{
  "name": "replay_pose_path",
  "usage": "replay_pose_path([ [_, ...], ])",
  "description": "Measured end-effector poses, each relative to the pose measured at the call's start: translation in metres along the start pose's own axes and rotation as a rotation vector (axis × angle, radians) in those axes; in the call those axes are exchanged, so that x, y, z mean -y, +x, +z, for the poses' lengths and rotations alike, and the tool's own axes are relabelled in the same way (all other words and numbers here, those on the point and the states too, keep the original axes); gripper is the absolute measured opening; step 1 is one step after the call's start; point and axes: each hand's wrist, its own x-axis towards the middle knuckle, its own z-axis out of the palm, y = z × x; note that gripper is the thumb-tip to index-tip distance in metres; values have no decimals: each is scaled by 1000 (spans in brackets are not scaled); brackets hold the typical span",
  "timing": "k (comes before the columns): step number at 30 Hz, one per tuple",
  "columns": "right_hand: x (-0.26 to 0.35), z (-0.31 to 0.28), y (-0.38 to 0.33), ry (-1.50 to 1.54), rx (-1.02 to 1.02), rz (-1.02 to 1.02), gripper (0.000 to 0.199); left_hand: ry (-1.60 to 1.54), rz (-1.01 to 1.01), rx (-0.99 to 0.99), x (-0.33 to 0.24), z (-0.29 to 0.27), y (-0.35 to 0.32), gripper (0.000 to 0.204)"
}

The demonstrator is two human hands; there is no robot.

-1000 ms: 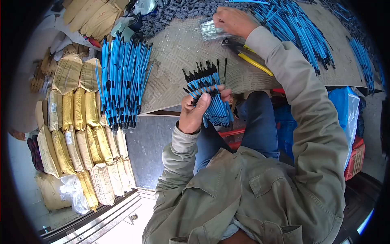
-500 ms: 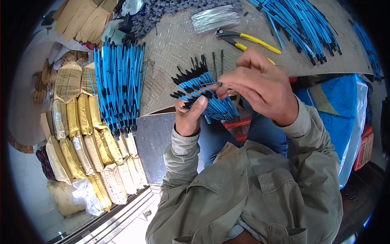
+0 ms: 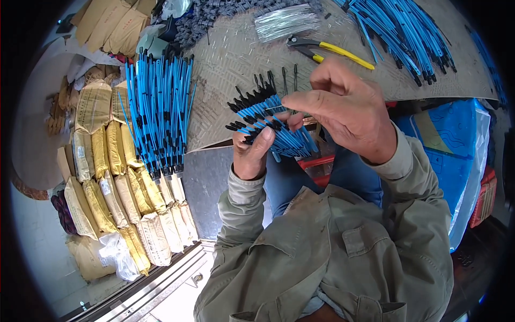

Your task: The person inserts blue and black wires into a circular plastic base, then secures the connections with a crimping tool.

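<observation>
My left hand (image 3: 252,153) is closed round a bundle of thin blue rods with black tips (image 3: 284,140), its thumb pressed along the side. At the bundle's near face, my right hand (image 3: 346,107) is closed in a pinch, the index finger against the thumb. A thin pale wire (image 3: 274,108) runs from those fingertips across the blue rods. How far it goes round the bundle is hidden behind the rods and fingers. Two thin dark rods (image 3: 289,78) stick up beyond the bundle.
Yellow-handled pliers (image 3: 343,54) and a pile of silvery wires (image 3: 287,22) lie on the worktable (image 3: 220,70). Blue rods are heaped at left (image 3: 158,112) and at far right (image 3: 402,37). Grey parts (image 3: 206,21) pile up behind. Stacked packets (image 3: 115,177) stand at left; a blue box (image 3: 448,139) is at right.
My right fingertips have shifted slightly left and up along the bundle, and the index finger lies straighter. My left hand keeps its hold. The whole view has moved a little.
</observation>
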Motion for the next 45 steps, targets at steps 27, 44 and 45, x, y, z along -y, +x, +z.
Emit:
replay_pose_path([
  [27, 5, 8, 15, -176, 59, -110, 21, 1, -32, -68, 4, -6, -1, 23],
  [44, 11, 11, 18, -253, -11, -180, 24, -13, -54, -119, 8, -8, -2, 34],
  [45, 10, 12, 18, -228, -6, -171, 24, -12, -53, -117, 8, -8, -1, 34],
])
